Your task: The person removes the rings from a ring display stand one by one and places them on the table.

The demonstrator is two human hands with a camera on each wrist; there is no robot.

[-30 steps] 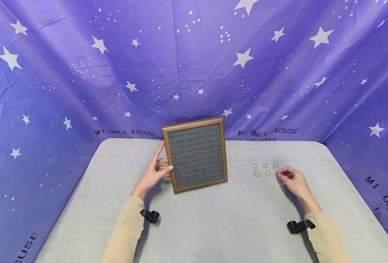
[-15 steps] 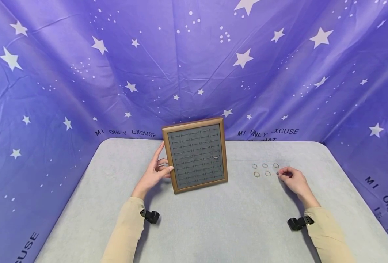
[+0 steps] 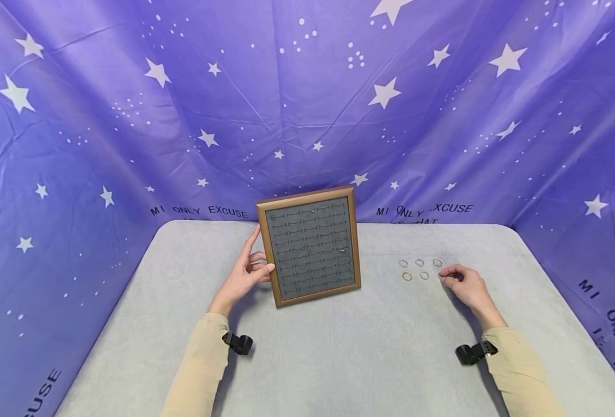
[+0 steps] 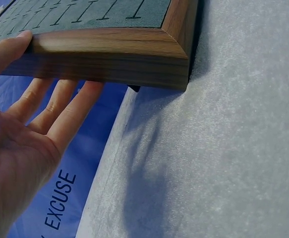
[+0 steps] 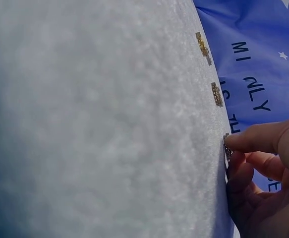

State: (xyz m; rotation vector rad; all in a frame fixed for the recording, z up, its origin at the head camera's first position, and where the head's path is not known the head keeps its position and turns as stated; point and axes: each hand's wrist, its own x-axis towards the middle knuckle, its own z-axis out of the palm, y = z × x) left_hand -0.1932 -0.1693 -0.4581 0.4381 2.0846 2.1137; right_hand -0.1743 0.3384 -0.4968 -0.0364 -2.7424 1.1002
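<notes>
A wooden-framed ring display board (image 3: 313, 249) with a grey slotted panel stands tilted on the table in the head view. My left hand (image 3: 240, 281) holds its left side, thumb on the front and the other fingers behind; the left wrist view shows the thumb (image 4: 23, 39) on the wood. A ring-like piece (image 3: 342, 250) sits in a slot near the board's right side. On the table to the right, my right hand (image 3: 466, 289) pinches a ring (image 5: 227, 148) between thumb and forefinger, its fingertips partly covering it. Beside it lie a gold ring (image 3: 407, 277) and a thin ring (image 3: 424, 275).
Behind these two, a back row holds more rings: a silvery one (image 3: 403, 263), a middle one (image 3: 419, 263) and a right one (image 3: 437, 263). The grey table (image 3: 328, 359) meets a purple star-patterned cloth (image 3: 297, 104) at the back. Each wrist wears a small black camera.
My right hand and forearm have shifted very slightly, with the fingertips still at the same ring. My left hand and the board have stayed in place.
</notes>
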